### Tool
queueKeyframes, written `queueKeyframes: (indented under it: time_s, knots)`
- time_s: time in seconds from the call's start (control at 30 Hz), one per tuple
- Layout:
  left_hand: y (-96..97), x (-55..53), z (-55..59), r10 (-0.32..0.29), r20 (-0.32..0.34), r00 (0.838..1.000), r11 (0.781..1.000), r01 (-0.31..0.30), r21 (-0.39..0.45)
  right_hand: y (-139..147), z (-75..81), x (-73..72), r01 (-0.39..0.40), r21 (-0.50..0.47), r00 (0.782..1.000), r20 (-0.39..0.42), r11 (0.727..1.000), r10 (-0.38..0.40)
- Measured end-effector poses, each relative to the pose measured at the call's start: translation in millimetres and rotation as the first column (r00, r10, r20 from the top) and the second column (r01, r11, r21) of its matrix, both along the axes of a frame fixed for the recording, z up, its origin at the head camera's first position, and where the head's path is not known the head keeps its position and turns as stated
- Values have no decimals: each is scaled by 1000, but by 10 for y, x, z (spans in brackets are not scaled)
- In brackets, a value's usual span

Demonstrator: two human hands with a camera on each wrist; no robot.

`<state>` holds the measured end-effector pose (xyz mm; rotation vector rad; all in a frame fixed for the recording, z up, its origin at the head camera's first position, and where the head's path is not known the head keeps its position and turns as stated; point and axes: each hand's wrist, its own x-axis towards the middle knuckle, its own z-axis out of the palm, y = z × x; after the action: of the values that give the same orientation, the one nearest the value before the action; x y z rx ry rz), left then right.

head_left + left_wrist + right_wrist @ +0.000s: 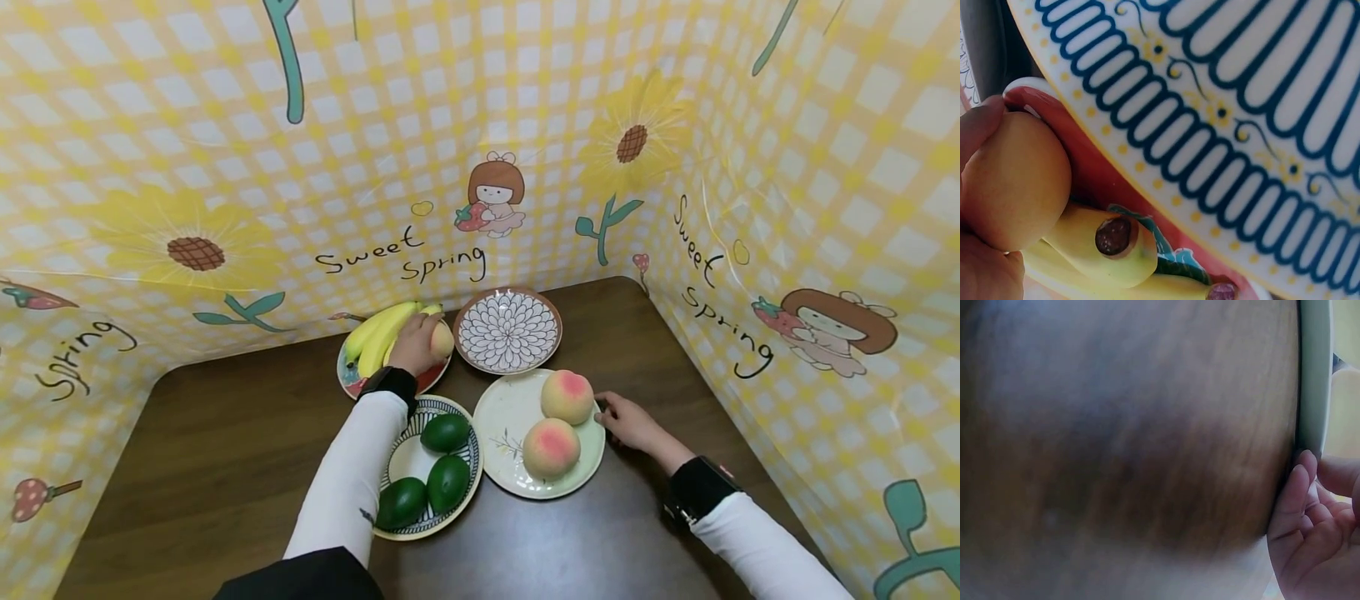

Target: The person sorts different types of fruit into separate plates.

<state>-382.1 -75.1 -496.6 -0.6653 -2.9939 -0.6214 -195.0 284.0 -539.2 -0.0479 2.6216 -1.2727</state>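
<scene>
My left hand [415,343] holds a peach [442,340] at the right side of a red and blue plate [429,379] with yellow bananas [377,333]. The left wrist view shows thumb and fingers round the peach [1019,181], right beside the banana tips [1116,240]. At the right edge of a pale green plate [498,417], my right hand [633,423] pinches the rim, as the right wrist view shows with the thumb and fingertips [1297,481] on it. Two pink-topped peaches [551,448] sit on this plate.
Below my left forearm lies a blue-patterned plate [405,458] with three green avocado-like fruits [448,483]. A brown-rimmed plate with a petal pattern [507,331] stands at the back. Yellow checked cloth [375,167] walls in the dark wooden table [247,433].
</scene>
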Motion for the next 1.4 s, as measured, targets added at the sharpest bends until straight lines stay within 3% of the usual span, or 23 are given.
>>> queueKeyframes:
  time_s: [0.37, 0.53, 0.87, 1.03, 1.17, 1.4]
  knots:
    - [11, 62, 16, -11, 10, 1000, 999, 11, 50, -2, -8, -6, -5, 10, 1000, 13, 1000, 5]
    - [46, 112, 116, -10, -12, 1000, 998, 11, 60, 7, 9, -12, -2, 25, 1000, 21, 1000, 1]
    - [89, 211, 331, -1, 76, 997, 999, -1, 36, 4, -2, 1, -12, 22, 1000, 11, 1000, 12]
    - [138, 288, 388, -45, 89, 995, 998, 40, 48, 7, -3, 4, -19, 23, 1000, 12, 1000, 19]
    - [224, 384, 430, -115, 86, 990, 993, 111, 43, 9, -10, 1, -18, 25, 1000, 15, 1000, 18]
    - [463, 657, 528, -250, 117, 961, 967, 254, -15, 12, -13, -1, -25, 22, 1000, 0, 999, 25]
